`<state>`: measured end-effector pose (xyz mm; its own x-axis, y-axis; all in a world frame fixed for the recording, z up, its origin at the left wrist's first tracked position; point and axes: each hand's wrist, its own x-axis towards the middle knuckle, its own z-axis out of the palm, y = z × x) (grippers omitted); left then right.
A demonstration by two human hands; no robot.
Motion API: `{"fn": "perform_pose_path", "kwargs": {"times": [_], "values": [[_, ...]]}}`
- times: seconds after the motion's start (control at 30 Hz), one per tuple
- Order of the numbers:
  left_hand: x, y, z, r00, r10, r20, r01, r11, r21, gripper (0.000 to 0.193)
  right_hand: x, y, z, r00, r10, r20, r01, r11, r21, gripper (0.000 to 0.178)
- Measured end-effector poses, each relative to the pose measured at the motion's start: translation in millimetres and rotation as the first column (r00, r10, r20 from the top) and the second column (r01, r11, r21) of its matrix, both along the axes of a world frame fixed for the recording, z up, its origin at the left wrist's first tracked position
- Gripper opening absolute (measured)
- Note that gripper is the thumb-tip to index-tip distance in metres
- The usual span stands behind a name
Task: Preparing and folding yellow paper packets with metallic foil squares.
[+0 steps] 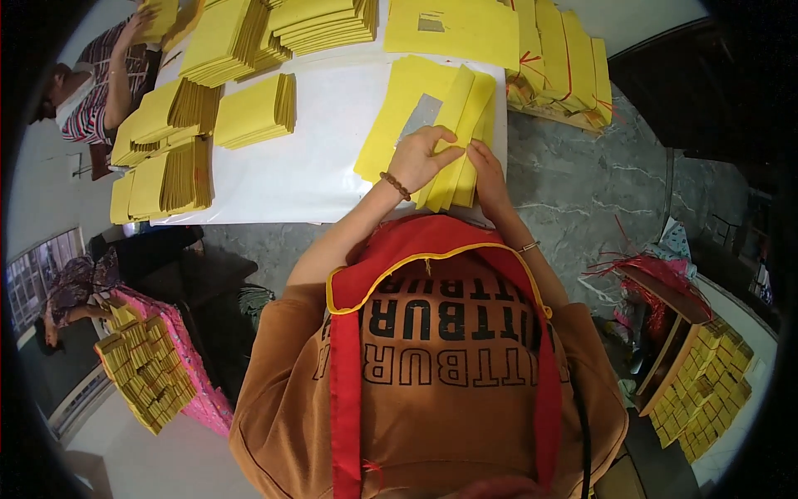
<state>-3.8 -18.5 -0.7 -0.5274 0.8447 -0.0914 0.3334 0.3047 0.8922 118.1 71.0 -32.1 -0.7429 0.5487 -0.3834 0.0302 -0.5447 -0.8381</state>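
A fanned pile of yellow paper sheets [382, 141] lies at the table's near right edge, with a grey printed patch on top. On its right side, several sheets are folded over into long overlapping yellow flaps [453, 104]. My left hand [422, 158], with a beaded bracelet at the wrist, rests on the pile, its thumb and forefinger closed at a flap's edge. Close beside it, my right hand [490, 173] pinches the folded paper from the right, thumb and fingertips together. Part of the paper under both hands is hidden.
Stacks of folded yellow paper [253, 112] stand on the left of the white table [324, 166]. A flat yellow pile [449, 33] lies at the far right, beside red-tied bundles [565, 58]. Another person's hand [133, 29] holds yellow paper at the far left.
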Motion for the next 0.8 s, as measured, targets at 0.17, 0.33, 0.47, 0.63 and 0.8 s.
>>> {"fn": "perform_pose_path", "kwargs": {"times": [0.17, 0.33, 0.47, 0.63, 0.8], "values": [[-1, -1, 2, 0.998, -0.02, -0.066, 0.017, 0.999, -0.049, 0.028, 1, 1, -2, 0.999, 0.045, 0.004, -0.045, 0.995, 0.083, 0.022], [-3, -6, -10, 1.0, 0.001, -0.023, 0.0, 0.997, 0.073, 0.029, 4, 3, -8, 0.997, 0.065, -0.029, -0.063, 0.997, 0.051, 0.02], [-2, -5, -3, 0.997, -0.022, -0.07, 0.022, 1.0, 0.009, 0.029, 6, 5, -17, 0.997, 0.08, -0.017, -0.079, 0.995, 0.056, 0.018], [-2, -6, -5, 0.996, -0.018, -0.087, 0.02, 1.0, 0.023, 0.03, 6, 4, -15, 0.999, 0.043, -0.017, -0.043, 0.999, 0.005, 0.017], [-3, -7, -8, 0.999, -0.018, -0.026, 0.018, 0.999, 0.036, 0.03, 5, 3, -9, 0.997, 0.074, 0.02, -0.076, 0.993, 0.089, 0.017]]}}
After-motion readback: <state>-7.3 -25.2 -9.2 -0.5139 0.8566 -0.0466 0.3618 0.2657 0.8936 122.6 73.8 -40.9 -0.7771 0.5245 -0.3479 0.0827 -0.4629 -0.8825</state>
